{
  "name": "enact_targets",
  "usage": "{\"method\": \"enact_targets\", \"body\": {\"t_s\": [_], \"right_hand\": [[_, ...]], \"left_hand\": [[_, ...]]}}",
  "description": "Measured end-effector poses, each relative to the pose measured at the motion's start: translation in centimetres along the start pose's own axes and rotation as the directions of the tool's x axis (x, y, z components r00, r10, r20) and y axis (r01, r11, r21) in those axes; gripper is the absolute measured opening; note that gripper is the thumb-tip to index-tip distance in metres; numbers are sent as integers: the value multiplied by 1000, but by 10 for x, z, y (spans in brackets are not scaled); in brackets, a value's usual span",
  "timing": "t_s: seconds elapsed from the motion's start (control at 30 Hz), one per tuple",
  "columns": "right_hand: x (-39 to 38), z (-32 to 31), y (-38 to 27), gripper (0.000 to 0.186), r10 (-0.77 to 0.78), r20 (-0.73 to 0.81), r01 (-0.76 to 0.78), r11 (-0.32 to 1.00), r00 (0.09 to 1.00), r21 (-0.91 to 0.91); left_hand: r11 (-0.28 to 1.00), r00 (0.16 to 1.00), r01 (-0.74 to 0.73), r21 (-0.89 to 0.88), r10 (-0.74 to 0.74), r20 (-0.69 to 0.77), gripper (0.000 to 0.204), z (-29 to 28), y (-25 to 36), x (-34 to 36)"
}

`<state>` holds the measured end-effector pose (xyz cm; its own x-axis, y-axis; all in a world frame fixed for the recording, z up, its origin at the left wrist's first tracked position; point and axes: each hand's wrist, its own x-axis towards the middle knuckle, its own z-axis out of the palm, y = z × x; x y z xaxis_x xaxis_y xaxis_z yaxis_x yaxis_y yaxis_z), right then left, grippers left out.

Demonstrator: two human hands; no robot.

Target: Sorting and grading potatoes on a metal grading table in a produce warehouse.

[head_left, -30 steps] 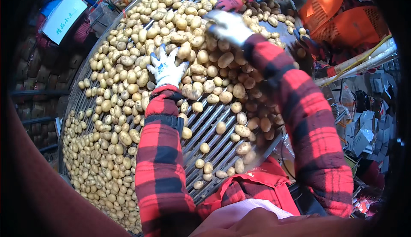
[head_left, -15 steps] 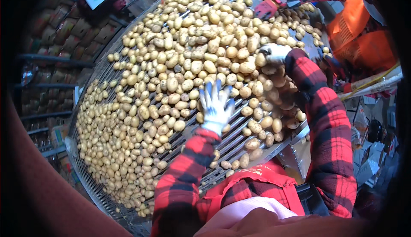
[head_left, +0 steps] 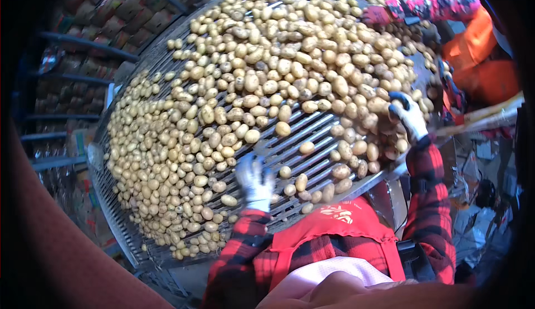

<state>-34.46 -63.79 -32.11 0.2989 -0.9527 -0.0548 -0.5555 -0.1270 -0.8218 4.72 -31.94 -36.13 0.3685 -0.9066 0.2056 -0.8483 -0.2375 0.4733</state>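
Many pale yellow potatoes (head_left: 290, 58) are spread over a large metal slatted grate (head_left: 312, 128). My left hand (head_left: 255, 185), in a white glove with blue fingertips, is low over the bare slats near the front. Its fingers are blurred but look stretched and apart, with no potato visible in them. Toward the right edge, my right hand (head_left: 411, 118), in a matching glove, has its thumb and fingers curved apart beside the potato pile. I see nothing between them. Shaded potatoes (head_left: 359, 148) lie to the left of this hand.
Across the grate at the far right, another person's pink-gloved hand (head_left: 377, 15) is among potatoes, with an orange garment (head_left: 473, 52) nearby. Stacked cartons (head_left: 120, 13) and blue metal bars (head_left: 89, 44) stand at the left. A pale rail (head_left: 482, 114) juts in at the right.
My left hand has drawn back toward me and left, baring more slats. My right hand has moved right and nearer; the potato at its fingers is no longer there. The view has shifted.
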Motion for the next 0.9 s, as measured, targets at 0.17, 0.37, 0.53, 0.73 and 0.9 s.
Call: {"method": "enact_targets", "body": {"t_s": [0.17, 0.37, 0.53, 0.73, 0.9], "right_hand": [[-139, -66, 44, 41, 448, 66, -453, 882, 891, 127], [-192, -1, 7, 57, 55, -136, -137, 670, 989, -730], [-184, 114, -45, 46, -344, 96, 335, 755, 934, -564], [-185, 129, -31, 38, -211, 114, 238, 797, 971, -556], [-183, 133, -39, 38, -230, 107, 250, 798, 967, -548]], "left_hand": [[930, 861, 357, -89, -364, -354, 55, -36, -83, -50], [835, 776, 530, -149, -548, -314, 59, -32, -93, -31], [777, 710, 514, -362, -623, -329, 54, -30, -128, -28], [652, 656, 461, -602, -707, -264, 47, -26, -121, 52], [501, 627, 243, -831, -735, -260, 49, 16, -113, 133]]}}
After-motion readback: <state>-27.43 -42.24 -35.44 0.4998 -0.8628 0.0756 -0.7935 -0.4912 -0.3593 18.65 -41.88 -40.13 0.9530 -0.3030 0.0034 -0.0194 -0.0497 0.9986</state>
